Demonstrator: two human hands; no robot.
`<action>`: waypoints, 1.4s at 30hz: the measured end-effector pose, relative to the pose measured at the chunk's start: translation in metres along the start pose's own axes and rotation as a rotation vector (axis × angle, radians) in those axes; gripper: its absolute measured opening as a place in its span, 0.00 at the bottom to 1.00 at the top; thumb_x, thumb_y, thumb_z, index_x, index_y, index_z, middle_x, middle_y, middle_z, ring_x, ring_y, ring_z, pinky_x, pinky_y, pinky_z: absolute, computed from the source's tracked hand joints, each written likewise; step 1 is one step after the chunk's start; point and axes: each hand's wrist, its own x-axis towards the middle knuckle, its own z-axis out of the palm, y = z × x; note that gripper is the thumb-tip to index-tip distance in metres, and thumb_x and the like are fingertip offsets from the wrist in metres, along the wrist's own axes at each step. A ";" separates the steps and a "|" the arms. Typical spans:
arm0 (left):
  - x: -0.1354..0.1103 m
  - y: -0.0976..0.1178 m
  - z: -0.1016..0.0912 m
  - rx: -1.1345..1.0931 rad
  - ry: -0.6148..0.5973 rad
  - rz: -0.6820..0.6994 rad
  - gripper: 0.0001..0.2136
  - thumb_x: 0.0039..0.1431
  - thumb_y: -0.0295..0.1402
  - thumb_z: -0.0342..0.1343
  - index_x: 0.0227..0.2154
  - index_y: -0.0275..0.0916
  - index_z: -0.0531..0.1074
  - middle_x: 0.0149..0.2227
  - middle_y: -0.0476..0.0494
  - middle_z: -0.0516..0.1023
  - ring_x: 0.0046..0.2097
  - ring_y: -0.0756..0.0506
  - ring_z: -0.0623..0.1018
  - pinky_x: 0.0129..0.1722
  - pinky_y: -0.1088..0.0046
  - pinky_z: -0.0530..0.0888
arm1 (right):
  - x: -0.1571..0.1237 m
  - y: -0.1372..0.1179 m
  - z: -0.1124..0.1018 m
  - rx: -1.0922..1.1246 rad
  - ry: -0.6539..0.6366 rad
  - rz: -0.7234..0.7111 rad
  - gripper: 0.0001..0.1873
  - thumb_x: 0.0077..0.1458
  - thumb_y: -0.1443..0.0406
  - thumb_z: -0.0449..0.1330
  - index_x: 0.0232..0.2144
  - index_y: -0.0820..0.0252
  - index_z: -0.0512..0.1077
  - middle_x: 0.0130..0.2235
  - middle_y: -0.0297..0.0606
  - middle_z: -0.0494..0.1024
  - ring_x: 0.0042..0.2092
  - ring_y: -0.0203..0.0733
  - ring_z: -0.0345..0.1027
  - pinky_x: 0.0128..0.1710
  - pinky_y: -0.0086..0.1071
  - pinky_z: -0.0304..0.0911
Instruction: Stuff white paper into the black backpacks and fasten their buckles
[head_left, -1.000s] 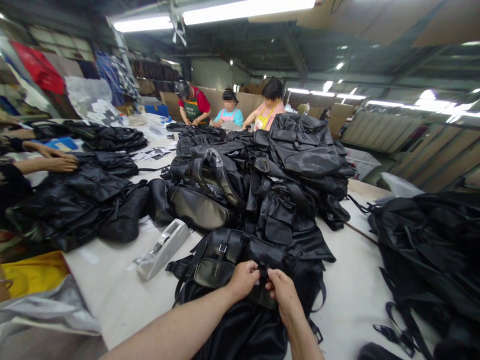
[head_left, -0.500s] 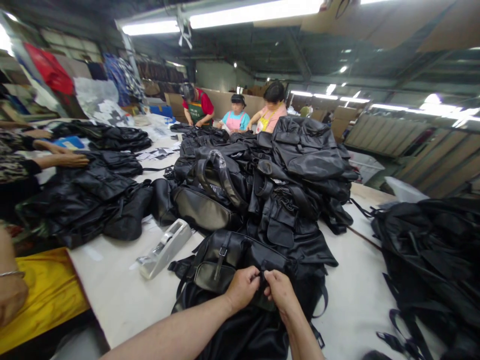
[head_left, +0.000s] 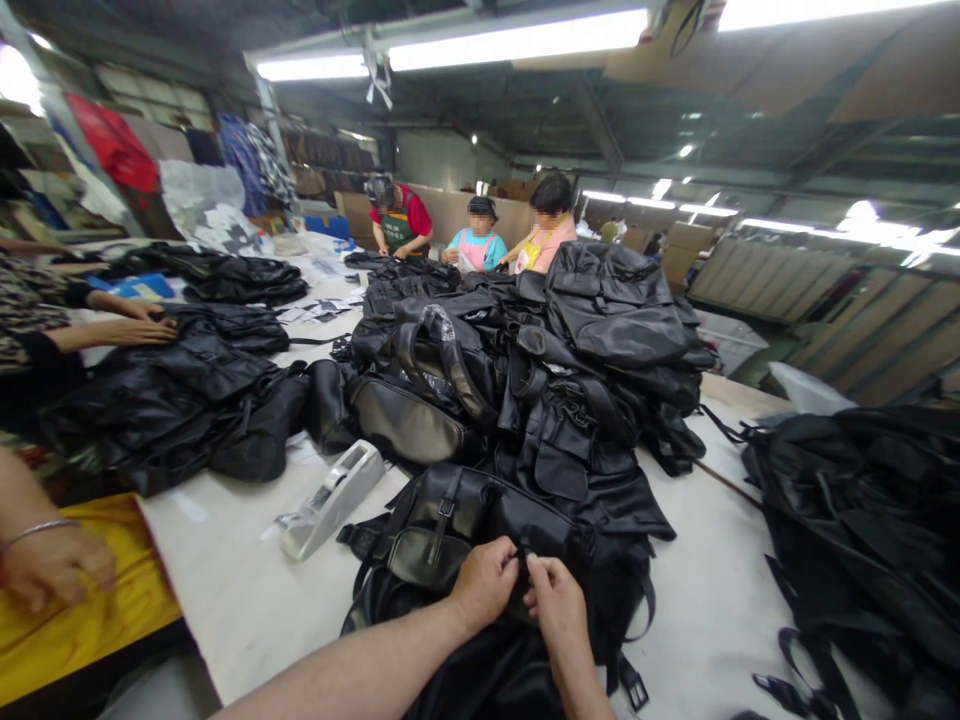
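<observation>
A black leather-look backpack (head_left: 491,493) lies in front of me, with two front pockets. A strap with a metal buckle (head_left: 445,507) runs down over its left pocket. At the right pocket, my left hand (head_left: 486,582) is closed in a pinch on a short black strap (head_left: 525,538). Close beside it, my right hand (head_left: 556,598) pinches the same strap between thumb and fingers. The fingers partly cover the strap, and any buckle there is hidden. A grey tape dispenser (head_left: 334,500) stands left of the backpack.
Behind the backpack rises a heap of black bags (head_left: 600,320). More black bags lie left (head_left: 187,400) and right (head_left: 847,520) on the white table (head_left: 247,570). A co-worker's hand (head_left: 60,560) is over yellow cloth (head_left: 135,610). Several people work across and at left.
My hands stay at the right pocket, the right one tilting slightly. The co-worker's hand at lower left has moved right over the yellow cloth. The view has shifted a little.
</observation>
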 end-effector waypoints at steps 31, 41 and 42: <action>0.005 0.001 -0.007 -0.245 -0.154 -0.205 0.07 0.48 0.32 0.48 0.18 0.39 0.59 0.16 0.55 0.64 0.21 0.52 0.66 0.22 0.78 0.61 | 0.013 0.004 0.017 -0.408 0.109 -0.296 0.22 0.55 0.50 0.43 0.43 0.57 0.63 0.36 0.40 0.76 0.34 0.47 0.71 0.30 0.32 0.59; 0.008 0.008 -0.037 -0.171 -0.035 -0.102 0.12 0.55 0.35 0.44 0.24 0.38 0.69 0.23 0.50 0.72 0.29 0.50 0.72 0.29 0.76 0.66 | 0.025 -0.014 -0.006 -0.453 0.288 -0.284 0.25 0.56 0.47 0.40 0.36 0.56 0.65 0.35 0.40 0.75 0.33 0.46 0.69 0.30 0.33 0.59; 0.005 0.005 -0.046 -0.122 0.052 -0.044 0.11 0.57 0.35 0.44 0.29 0.38 0.70 0.27 0.49 0.74 0.32 0.49 0.73 0.34 0.76 0.67 | 0.026 -0.014 -0.011 -0.446 0.350 -0.331 0.26 0.56 0.47 0.39 0.36 0.57 0.66 0.36 0.42 0.75 0.36 0.46 0.69 0.33 0.33 0.60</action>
